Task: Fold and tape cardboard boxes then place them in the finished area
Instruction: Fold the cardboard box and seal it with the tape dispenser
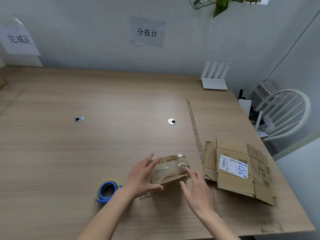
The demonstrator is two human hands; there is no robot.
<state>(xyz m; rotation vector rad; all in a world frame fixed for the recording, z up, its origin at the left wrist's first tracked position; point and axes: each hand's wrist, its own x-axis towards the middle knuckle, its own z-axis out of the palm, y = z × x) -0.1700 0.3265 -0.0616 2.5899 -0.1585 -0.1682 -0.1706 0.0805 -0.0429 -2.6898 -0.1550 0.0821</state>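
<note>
Both our hands bracket the small taped box (170,170) at the table's near middle: left hand (141,177) spread against its side, right hand (197,186) open beside it. Next, we judge, carry it left toward the finished area.

Folded box (170,170) sits on worktop (103,144), clear tape across its top. Left hand (141,177) on its left side, fingers spread; right hand (197,189) at its right front corner, fingers straight. Tape roll (107,190) just left of left wrist. Flat box (240,170) with label lies right, beside a tape strip (194,129).
</note>
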